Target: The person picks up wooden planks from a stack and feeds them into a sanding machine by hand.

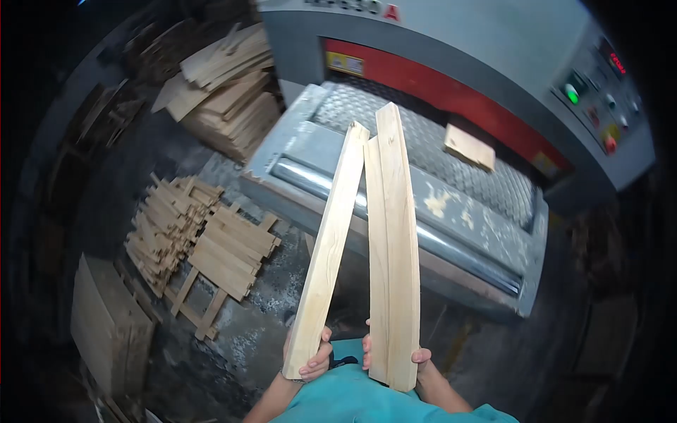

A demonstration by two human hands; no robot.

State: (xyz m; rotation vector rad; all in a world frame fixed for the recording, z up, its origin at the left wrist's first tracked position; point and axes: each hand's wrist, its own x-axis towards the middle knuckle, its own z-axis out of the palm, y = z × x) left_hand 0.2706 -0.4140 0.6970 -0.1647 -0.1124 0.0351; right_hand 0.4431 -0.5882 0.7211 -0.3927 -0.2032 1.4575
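Both hands are closed on wood in the head view, each gripping near the end closest to the body. Left hand [316,358] wraps the bottom of a single plank [326,257], fingers curled over its right edge. Right hand [423,358] holds a pair of boards [399,268] side by side — thumb on the right edge, fingertips showing at the left — so that grip is spread wider than the other. All these pieces point up and away, the single plank leaning right towards the pair; at the top the two loads come very close, and I cannot tell whether they touch.

Beyond them sits a grey machine [486,42] with a textured bed [345,106] and a shiny roller [303,174] along the near side. A short wood block [469,147] lies on the bed, close to the red panel [423,88]. Down to the left, a heap of slats [159,236] and a layer of flat slats [229,248] rest near the floor.

My reading is that the step in hand is handling or sorting the pieces in front of the machine, with none of the held wood clearly set down. Next, I judge, calls for a firm hold at these near ends — the long free ends could swing or knock together — and for keeping the paired boards level with each other.
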